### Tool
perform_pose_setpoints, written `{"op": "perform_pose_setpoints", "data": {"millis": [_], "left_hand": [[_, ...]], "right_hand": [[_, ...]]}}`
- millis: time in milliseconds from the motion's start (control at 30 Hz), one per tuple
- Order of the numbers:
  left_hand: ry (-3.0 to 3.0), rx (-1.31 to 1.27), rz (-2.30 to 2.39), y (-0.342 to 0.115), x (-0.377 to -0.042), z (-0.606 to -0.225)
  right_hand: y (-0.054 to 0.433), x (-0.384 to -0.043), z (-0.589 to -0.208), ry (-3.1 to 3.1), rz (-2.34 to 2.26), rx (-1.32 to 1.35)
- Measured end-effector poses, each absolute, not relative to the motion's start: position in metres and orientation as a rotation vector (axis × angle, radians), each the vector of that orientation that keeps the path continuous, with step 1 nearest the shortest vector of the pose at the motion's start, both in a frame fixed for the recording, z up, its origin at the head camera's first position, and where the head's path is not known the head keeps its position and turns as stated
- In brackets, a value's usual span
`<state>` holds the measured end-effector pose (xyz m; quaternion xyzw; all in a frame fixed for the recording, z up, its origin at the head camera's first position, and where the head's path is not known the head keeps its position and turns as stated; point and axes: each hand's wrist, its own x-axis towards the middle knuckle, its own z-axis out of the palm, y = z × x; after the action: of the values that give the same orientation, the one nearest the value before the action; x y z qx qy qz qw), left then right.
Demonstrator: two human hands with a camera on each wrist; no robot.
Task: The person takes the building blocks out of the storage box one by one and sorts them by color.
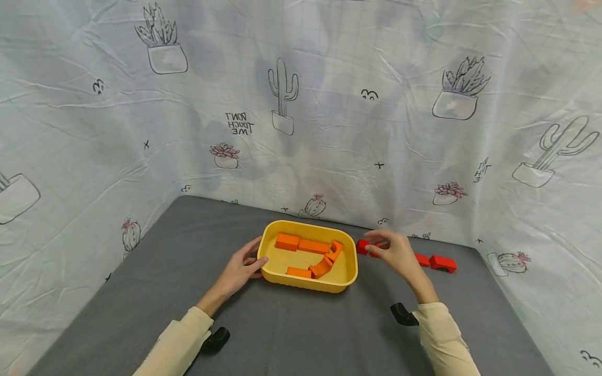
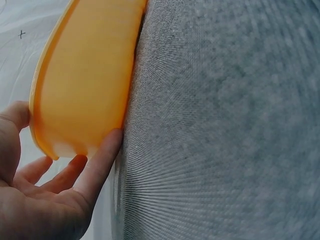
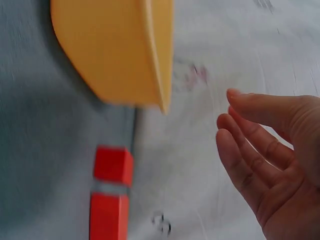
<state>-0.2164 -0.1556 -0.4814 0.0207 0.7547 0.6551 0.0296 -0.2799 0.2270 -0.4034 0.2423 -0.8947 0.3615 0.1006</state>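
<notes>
My left hand holds the left end of a yellow plastic bin. Its thumb touches the rim and the other fingers press on the end wall, as the left wrist view shows. Inside the bin lie several orange blocks: rectangular ones along the far side, curved ones at the right. My right hand hovers right of the bin, above a row of red blocks, fingers loosely bent and holding nothing. A small red block lies nearest the bin. The hand hides part of the row in the head view.
A red block with an arched cutout ends the row at the right. The grey table cover runs back to a hanging white cloth printed with cacti. A black strap piece shows at the right wrist.
</notes>
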Motion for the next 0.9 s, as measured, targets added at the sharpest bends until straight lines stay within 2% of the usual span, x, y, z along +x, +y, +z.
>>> {"op": "perform_pose_setpoints", "data": {"millis": [400,900], "left_hand": [[2.338,0.077,2.015,-0.156,-0.216,-0.482],[2.341,0.081,2.021,-0.157,-0.215,-0.483]], "right_hand": [[0.171,-0.273,-0.427,-2.818,1.035,1.110],[0.147,-0.279,-0.442,-2.884,0.831,1.084]]}}
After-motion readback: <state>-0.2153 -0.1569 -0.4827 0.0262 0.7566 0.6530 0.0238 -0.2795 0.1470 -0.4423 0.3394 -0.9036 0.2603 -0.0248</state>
